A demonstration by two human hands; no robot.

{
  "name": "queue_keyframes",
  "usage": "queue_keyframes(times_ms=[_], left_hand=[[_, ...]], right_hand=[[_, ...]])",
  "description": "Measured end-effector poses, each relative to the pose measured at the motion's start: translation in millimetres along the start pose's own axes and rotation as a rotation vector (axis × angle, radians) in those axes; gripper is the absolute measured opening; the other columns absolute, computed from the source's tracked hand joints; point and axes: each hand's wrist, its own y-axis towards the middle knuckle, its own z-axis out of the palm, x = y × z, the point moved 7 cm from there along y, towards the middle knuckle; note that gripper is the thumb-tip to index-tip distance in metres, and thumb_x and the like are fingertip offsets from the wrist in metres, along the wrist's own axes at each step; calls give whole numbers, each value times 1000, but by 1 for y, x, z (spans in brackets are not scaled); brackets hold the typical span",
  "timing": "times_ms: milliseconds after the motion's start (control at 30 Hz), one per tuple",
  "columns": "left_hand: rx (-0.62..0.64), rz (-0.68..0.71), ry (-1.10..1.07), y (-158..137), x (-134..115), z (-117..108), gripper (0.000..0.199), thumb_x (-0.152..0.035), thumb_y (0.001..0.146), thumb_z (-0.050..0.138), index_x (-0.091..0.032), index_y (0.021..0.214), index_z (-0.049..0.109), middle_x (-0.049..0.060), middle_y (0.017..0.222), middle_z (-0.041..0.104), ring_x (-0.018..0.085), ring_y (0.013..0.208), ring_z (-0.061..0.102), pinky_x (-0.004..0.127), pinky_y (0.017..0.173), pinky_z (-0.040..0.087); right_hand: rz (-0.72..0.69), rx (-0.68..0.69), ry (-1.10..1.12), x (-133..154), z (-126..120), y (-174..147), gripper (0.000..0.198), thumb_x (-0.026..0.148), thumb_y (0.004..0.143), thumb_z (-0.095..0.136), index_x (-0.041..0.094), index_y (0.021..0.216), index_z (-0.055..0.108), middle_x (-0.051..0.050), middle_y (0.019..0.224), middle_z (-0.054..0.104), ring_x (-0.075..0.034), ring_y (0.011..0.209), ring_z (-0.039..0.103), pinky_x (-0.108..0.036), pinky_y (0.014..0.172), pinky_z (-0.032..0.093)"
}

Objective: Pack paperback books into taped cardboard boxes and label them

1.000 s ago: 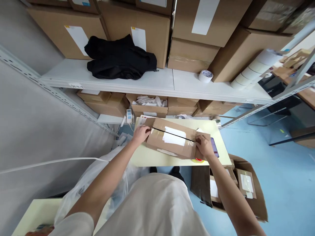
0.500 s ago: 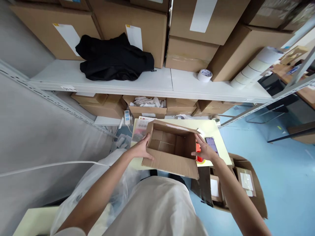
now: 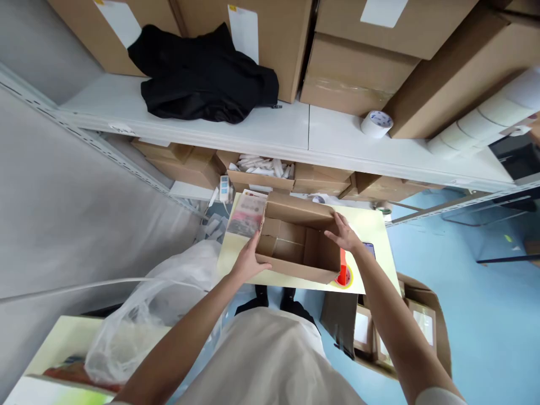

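Observation:
On the pale yellow table, an open cardboard box faces up, with its bare bottom and inner walls showing. My left hand grips its left end, thumb along the near edge. At the right end my right hand holds the rim, fingers on the far corner and thumb over the opening. An orange-red tape dispenser with a yellow-rimmed roll lies beside the box, partly hidden by it. A phone is mostly covered by my right wrist. Left of the box lies a printed plastic packet.
A shelf above the table bears large cartons, a black garment and tape rolls. Clear plastic bagging is at my left. A large open carton with smaller boxes stands on the floor at right.
The box's near flap, which stuck out toward me, no longer extends over the table edge. Both hands stay on the box ends. My view has shifted, and more of the tape dispenser shows.

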Motion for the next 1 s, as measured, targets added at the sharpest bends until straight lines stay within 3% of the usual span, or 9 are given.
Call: queue_keyframes(times_ms=[133, 233, 333, 433, 567, 667, 767, 900, 1000], left_hand=[[-50, -9, -83, -12, 0, 7, 108, -32, 57, 84, -21, 147, 26, 14, 145, 45, 31, 132, 46, 46, 110, 39], [-48, 20, -119, -21, -1, 18, 105, -35, 59, 81, -20, 147, 26, 14, 144, 46, 31, 131, 46, 46, 109, 39], [-65, 56, -88, -29, 1, 26, 109, -37, 61, 79, -17, 149, 17, 18, 151, 34, 33, 138, 35, 50, 114, 31], [-35, 125, -68, -37, 7, 25, 110, -41, 64, 75, -16, 150, 12, 20, 155, 21, 34, 143, 23, 53, 115, 26], [-18, 167, -80, -39, 24, 2, 85, -33, 68, 67, -19, 145, 32, 14, 155, 25, 31, 144, 21, 49, 116, 24], [-178, -142, -93, -15, 64, -31, 46, -32, 82, 52, -19, 127, 53, 13, 144, 44, 25, 136, 38, 41, 112, 32], [-279, -427, -43, 27, 105, -53, 42, -32, 86, 50, -10, 122, 53, 20, 133, 53, 28, 130, 46, 41, 108, 34], [-202, -524, -1, 84, 137, -47, 42, -24, 82, 57, -6, 120, 51, 26, 127, 55, 33, 127, 48, 44, 101, 37], [-107, -537, 19, 104, 145, -31, 44, -22, 84, 54, -3, 123, 46, 32, 129, 49, 37, 127, 46, 49, 95, 39]], right_hand=[[56, -41, -181, 25, -11, -32, 91, 62, 85, 45, 15, 153, 7, -20, 158, 13, -39, 145, 14, -61, 108, 26], [-7, -114, -314, 85, -6, -59, 97, 63, 81, 54, 19, 153, 7, -19, 160, 2, -46, 144, -1, -72, 104, 15], [-344, 154, -218, 169, 42, -69, 95, 52, 79, 64, 27, 153, 10, -15, 161, 5, -39, 142, 22, -60, 108, 27], [-411, 328, -188, 216, 80, -61, 100, 36, 74, 74, 32, 152, 11, -14, 160, 7, -36, 127, 48, -54, 102, 38], [-395, 407, -239, 229, 101, -47, 96, 23, 72, 76, 31, 150, 21, -12, 160, 9, -33, 116, 59, -49, 96, 46], [-352, 417, -281, 225, 104, -45, 84, 22, 75, 71, 28, 148, 30, -11, 161, 7, -31, 108, 64, -44, 86, 53], [-338, 405, -298, 224, 105, -48, 78, 21, 76, 68, 27, 146, 33, -9, 161, 7, -30, 106, 65, -42, 84, 55], [-329, 391, -283, 227, 107, -51, 77, 16, 75, 66, 25, 146, 35, -8, 160, 10, -28, 104, 65, -42, 85, 55], [-317, 391, -250, 228, 108, -50, 74, 15, 76, 63, 25, 145, 37, -6, 160, 10, -28, 106, 64, -42, 87, 54]])
